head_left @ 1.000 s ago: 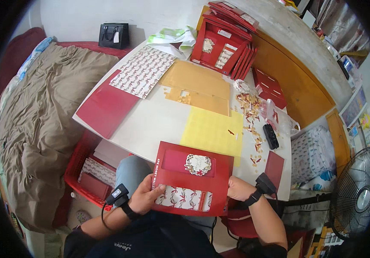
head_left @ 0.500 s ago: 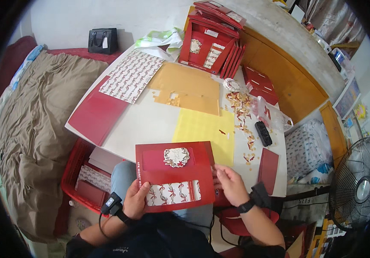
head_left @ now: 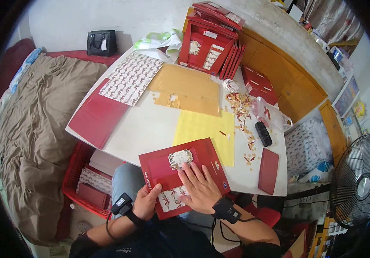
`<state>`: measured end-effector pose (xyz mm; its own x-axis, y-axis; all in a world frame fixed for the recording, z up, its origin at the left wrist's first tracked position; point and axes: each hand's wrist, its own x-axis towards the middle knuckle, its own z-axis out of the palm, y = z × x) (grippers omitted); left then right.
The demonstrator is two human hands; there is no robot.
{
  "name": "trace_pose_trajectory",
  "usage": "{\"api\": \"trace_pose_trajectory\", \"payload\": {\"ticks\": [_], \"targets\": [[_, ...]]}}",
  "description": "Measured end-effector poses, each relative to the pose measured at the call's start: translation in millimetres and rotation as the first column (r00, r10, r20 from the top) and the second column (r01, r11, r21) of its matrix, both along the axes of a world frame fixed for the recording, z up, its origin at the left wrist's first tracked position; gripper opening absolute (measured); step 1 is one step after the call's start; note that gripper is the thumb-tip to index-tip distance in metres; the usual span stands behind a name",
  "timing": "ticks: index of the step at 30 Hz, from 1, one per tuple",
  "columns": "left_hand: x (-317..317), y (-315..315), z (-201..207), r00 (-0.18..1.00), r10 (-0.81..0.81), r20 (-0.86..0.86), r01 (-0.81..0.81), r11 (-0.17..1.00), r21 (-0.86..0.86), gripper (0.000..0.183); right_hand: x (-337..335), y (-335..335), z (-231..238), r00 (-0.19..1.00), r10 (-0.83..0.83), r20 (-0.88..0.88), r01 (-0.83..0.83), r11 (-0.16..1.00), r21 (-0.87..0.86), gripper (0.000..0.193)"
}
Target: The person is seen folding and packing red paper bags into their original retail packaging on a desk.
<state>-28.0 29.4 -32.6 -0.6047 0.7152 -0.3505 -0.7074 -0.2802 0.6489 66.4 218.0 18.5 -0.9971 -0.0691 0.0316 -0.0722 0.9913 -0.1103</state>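
Observation:
A flat red card package [head_left: 159,161] lies tilted over my lap at the table's near edge. It has a window showing white patterned paper and a floral die-cut tag [head_left: 179,159] near its far side. My left hand [head_left: 147,200] grips the package's left edge, thumb on top, its other fingers hidden beneath. My right hand [head_left: 200,188] lies flat on the front with fingers spread, fingertips at the tag's lower edge and palm partly covering the window. Just beyond the package is a yellow sheet [head_left: 204,131] on the white table [head_left: 150,133].
Finished-looking red packages [head_left: 202,47] stand stacked at the back, beside a red box [head_left: 259,84]. Small tan and red scraps [head_left: 243,107] lie near a black object [head_left: 263,133]. Patterned sheets [head_left: 131,77] and red sheets [head_left: 96,114] cover the left side; a red basket [head_left: 71,176] sits below.
My right hand has moved from the package's right edge onto its front and flattened there. The package has turned slightly, its right side swinging away from me.

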Motion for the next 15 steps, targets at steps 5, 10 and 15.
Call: {"api": "trace_pose_trajectory", "payload": {"ticks": [5, 10, 15], "targets": [[-4, -3, -5, 1.0, -0.017, 0.01, 0.017, 1.0, 0.003, 0.029, -2, -4, 4, 1.0, 0.004, 0.01, -0.004, 1.0, 0.02, 0.079], [-14, 0, -7, 0.992, -0.098, 0.081, 0.098, 0.995, 0.002, 0.03, -8, -25, 17, 0.995, 0.082, -0.053, -0.085, 0.995, -0.055, 0.084], [-8, 4, -1, 0.997, -0.079, 0.001, 0.079, 0.997, -0.027, 0.03, -13, -23, -3, 0.991, 0.134, -0.014, -0.135, 0.986, -0.094, 0.085]]}}
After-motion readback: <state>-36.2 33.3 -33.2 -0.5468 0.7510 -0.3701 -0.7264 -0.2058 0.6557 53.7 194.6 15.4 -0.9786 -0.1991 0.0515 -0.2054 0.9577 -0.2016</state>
